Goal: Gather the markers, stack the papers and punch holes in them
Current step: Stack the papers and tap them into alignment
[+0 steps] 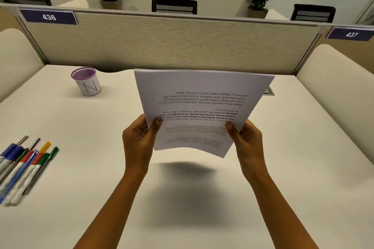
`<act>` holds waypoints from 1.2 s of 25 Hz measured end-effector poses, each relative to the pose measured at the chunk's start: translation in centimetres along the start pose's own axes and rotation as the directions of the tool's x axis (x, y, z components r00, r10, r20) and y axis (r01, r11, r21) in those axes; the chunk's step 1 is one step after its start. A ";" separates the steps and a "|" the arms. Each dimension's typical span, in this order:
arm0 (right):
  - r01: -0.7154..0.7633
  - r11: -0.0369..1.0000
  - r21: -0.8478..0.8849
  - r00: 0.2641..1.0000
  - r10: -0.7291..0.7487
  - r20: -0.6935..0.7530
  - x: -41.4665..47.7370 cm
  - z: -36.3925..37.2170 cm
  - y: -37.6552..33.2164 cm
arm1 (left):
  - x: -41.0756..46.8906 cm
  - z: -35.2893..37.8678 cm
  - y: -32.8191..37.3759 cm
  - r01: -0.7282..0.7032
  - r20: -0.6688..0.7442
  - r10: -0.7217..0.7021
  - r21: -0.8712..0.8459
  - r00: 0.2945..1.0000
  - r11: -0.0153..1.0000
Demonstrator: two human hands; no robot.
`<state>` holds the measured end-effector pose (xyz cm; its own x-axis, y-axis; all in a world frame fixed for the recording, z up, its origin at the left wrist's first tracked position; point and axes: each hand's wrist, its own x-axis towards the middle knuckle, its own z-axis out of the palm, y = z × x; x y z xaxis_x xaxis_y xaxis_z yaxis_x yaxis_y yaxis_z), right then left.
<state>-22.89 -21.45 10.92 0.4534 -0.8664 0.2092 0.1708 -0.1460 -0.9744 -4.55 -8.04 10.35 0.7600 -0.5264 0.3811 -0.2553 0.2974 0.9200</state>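
A stack of white printed papers (200,105) is lifted above the white desk (101,188), text upside down to me. My left hand (139,139) grips the stack's left edge, thumb on top. My right hand (245,141) grips the right edge the same way. Several markers (24,166) in blue, green, red and yellow lie side by side on the desk at the far left. No hole punch is in view.
A purple-rimmed mesh pen cup (87,81) stands at the back left of the desk. A beige partition (172,40) closes the far edge. A grey object (269,91) peeks out behind the papers' right corner.
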 end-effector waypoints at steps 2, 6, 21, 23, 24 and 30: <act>-0.049 0.999 -0.015 0.999 0.049 -0.014 -0.5 0.1 1.2 | -1.0 0.1 -1.2 0.042 -0.030 -0.042 0.016 0.999 0.999; -0.094 0.995 -0.017 0.992 0.092 -0.082 -1.2 0.4 2.8 | -2.6 0.7 -2.3 0.084 -0.102 -0.077 0.064 0.992 0.994; 0.005 0.977 -0.213 0.993 -0.030 -0.115 -0.8 -0.5 2.4 | -0.6 -0.5 -1.3 -0.056 -0.121 0.082 0.206 0.989 0.977; 0.137 0.923 -0.359 0.982 -0.174 -0.072 -0.4 -0.9 0.9 | 0.9 -1.4 -0.2 -0.120 -0.194 0.171 0.247 0.966 0.962; 0.210 0.876 -0.434 0.968 -0.249 -0.035 -0.2 -1.1 0.0 | 1.5 -1.8 0.4 -0.155 -0.202 0.223 0.306 0.954 0.939; 0.521 0.497 -0.694 0.837 -0.460 0.298 1.0 -0.6 -4.8 | 3.6 -2.7 3.5 -0.468 0.146 0.461 0.490 0.876 0.735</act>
<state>-23.76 -21.84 15.78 0.5613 -0.5154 0.6476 -0.2862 -0.8550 -0.4325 -1.14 -6.76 14.67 0.4608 -0.4400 0.7708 -0.8366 0.0747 0.5427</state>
